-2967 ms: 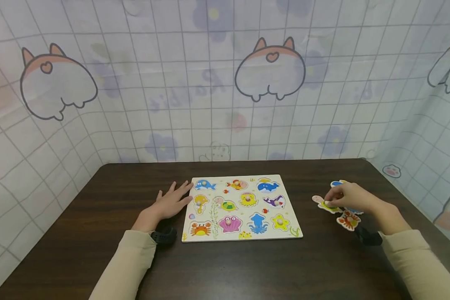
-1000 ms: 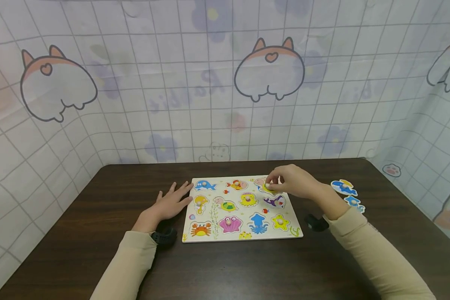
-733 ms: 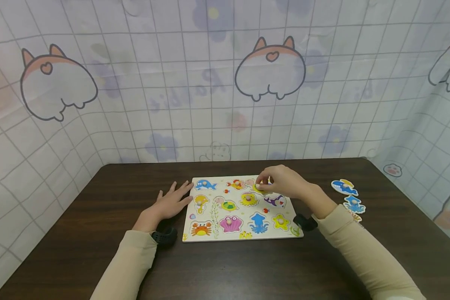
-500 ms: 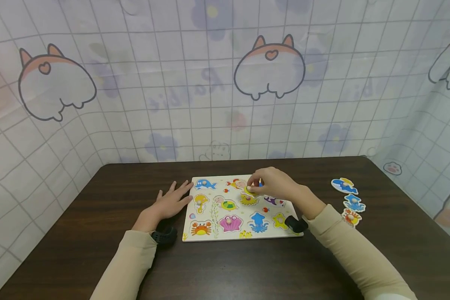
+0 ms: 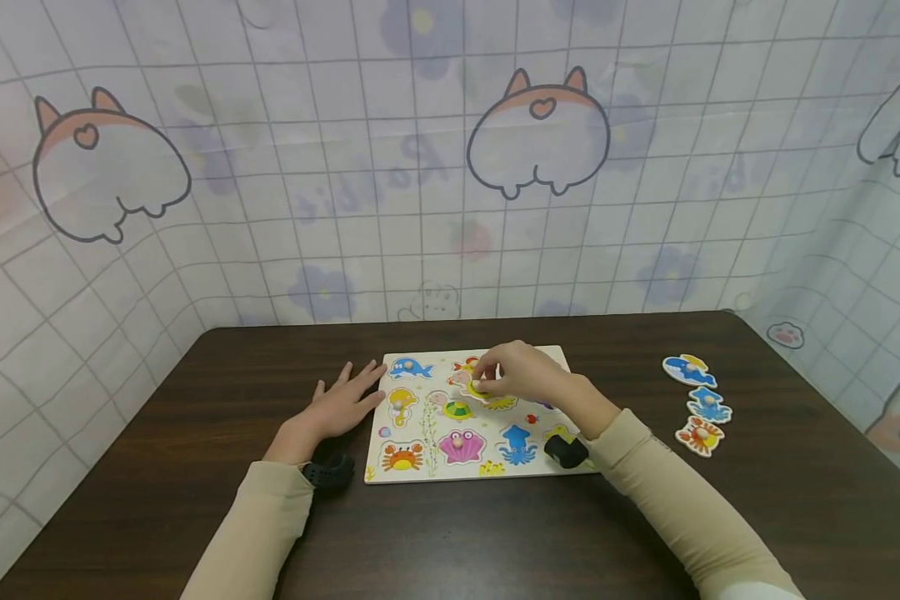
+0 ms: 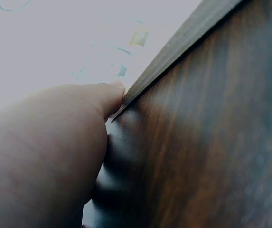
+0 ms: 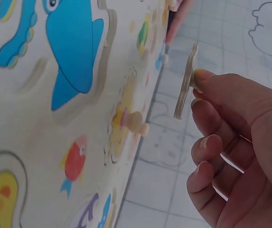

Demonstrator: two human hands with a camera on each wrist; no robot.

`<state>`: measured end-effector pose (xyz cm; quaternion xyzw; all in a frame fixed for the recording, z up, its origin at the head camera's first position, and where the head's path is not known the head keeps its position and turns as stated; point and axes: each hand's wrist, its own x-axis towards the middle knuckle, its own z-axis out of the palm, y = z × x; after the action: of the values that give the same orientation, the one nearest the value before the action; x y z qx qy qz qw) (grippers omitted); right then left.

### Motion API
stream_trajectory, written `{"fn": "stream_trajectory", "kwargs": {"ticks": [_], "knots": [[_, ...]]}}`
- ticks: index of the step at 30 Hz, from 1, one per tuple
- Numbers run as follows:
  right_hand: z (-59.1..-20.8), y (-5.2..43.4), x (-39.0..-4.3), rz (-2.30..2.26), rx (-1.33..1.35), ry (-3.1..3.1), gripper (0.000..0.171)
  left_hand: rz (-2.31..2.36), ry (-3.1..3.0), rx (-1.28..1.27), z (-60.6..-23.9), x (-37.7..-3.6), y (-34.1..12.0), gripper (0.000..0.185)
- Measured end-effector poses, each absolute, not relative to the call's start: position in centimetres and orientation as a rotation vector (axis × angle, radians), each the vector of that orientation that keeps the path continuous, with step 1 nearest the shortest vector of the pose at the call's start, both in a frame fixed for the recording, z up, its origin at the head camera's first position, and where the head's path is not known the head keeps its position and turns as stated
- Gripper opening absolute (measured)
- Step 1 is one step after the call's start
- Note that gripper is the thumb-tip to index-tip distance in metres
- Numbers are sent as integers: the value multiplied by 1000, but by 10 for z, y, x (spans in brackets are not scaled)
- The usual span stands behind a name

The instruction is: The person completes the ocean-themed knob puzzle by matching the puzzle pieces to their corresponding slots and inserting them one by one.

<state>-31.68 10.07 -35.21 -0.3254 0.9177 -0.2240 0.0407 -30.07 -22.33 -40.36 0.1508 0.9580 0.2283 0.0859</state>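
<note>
My right hand (image 5: 525, 372) pinches the knob of a turtle puzzle piece (image 5: 461, 380) above the upper middle of a wooden sea-animal puzzle board (image 5: 450, 480). In the right wrist view the turtle piece (image 7: 187, 83) shows edge-on, raised off the board, its knob between thumb and index finger. Below and to its left, a turtle picture (image 5: 457, 410) without a knob shows on the board. My left hand (image 5: 337, 406) lies with fingers spread at the board's left edge. In the left wrist view its thumb (image 6: 109, 97) touches the board's edge (image 6: 162, 59).
Right of the board lie three loose pieces: a blue whale (image 5: 688, 372), a blue squid (image 5: 708, 405) and a crab (image 5: 700, 437). Knobbed pieces such as the seashell (image 5: 461, 447) and seahorse (image 5: 401, 407) sit in the board. A patterned cloth (image 5: 345, 208) hangs behind the dark table (image 5: 450, 542).
My right hand has picked the turtle piece off the pile at the right and carried it left over the board, uncovering the loose pieces. My left hand has stayed put.
</note>
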Motion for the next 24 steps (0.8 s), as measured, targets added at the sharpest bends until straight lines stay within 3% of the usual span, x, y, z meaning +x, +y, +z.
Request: {"fn": "stream_trajectory", "kwargs": {"ticks": [24], "knots": [[-362,70,-316,-517,-1085,2786,7,704,2859,466,-404,-300,-223,61]]}}
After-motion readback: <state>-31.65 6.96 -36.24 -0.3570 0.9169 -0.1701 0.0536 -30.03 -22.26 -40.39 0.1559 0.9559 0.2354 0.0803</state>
